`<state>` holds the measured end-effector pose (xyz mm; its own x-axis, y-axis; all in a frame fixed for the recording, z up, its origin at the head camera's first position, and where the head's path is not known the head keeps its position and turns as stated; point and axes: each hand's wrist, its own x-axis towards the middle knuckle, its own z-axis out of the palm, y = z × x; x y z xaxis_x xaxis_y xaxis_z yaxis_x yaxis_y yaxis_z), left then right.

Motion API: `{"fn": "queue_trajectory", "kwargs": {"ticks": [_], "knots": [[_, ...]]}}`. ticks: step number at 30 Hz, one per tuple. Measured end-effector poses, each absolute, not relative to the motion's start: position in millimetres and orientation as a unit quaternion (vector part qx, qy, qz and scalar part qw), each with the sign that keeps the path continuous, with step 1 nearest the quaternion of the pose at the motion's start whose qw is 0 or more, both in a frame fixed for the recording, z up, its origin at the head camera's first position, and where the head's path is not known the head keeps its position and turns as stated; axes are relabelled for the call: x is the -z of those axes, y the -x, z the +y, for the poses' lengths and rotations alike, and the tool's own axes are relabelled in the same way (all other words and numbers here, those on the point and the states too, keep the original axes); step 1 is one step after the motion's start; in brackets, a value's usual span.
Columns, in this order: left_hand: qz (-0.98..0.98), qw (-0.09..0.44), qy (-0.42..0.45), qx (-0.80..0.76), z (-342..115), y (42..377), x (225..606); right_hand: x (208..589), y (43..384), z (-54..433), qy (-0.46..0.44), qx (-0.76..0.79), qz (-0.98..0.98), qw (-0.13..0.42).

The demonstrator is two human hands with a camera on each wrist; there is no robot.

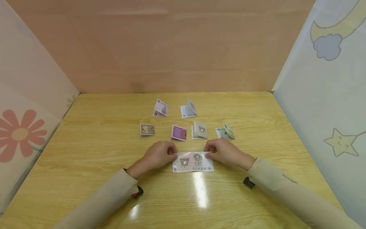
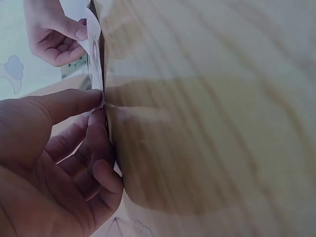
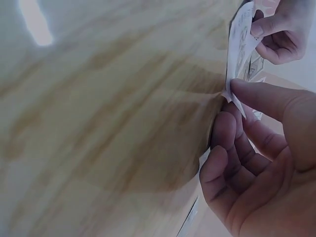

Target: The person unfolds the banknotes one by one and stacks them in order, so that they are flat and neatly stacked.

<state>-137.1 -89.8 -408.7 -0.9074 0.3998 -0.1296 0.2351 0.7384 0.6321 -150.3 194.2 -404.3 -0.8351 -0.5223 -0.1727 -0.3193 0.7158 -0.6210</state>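
Observation:
A pale play banknote (image 1: 193, 162) printed with small cartoon figures lies flat and unfolded between the two hands in the head view. My left hand (image 1: 160, 156) pinches its far left corner between thumb and fingers. At the far right corner my right hand (image 1: 228, 153) pinches it the same way. In the left wrist view the left thumb (image 2: 74, 102) presses on the note's edge, and the note (image 2: 94, 49) stretches across to the other hand. The right wrist view shows the right thumb (image 3: 266, 96) on the note (image 3: 239, 44), seen nearly edge-on.
Beyond the hands stand several folded notes: brown (image 1: 147, 129), purple (image 1: 179, 133), grey-white (image 1: 201, 129) and green (image 1: 226, 131). Farther back are a folded pink note (image 1: 161, 108) and a bluish one (image 1: 188, 109). Walls border the wooden table (image 1: 94, 127) at the back and sides.

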Motion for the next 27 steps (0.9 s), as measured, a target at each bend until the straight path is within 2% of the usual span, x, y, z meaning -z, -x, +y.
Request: {"fn": "queue_trajectory", "kwargs": {"ticks": [27], "knots": [[0.906, 0.13, -0.158, -0.371, -92.7, 136.6, 407.2, 400.1, 147.0, 192.1, 0.225, 0.281, 0.922, 0.146]]}}
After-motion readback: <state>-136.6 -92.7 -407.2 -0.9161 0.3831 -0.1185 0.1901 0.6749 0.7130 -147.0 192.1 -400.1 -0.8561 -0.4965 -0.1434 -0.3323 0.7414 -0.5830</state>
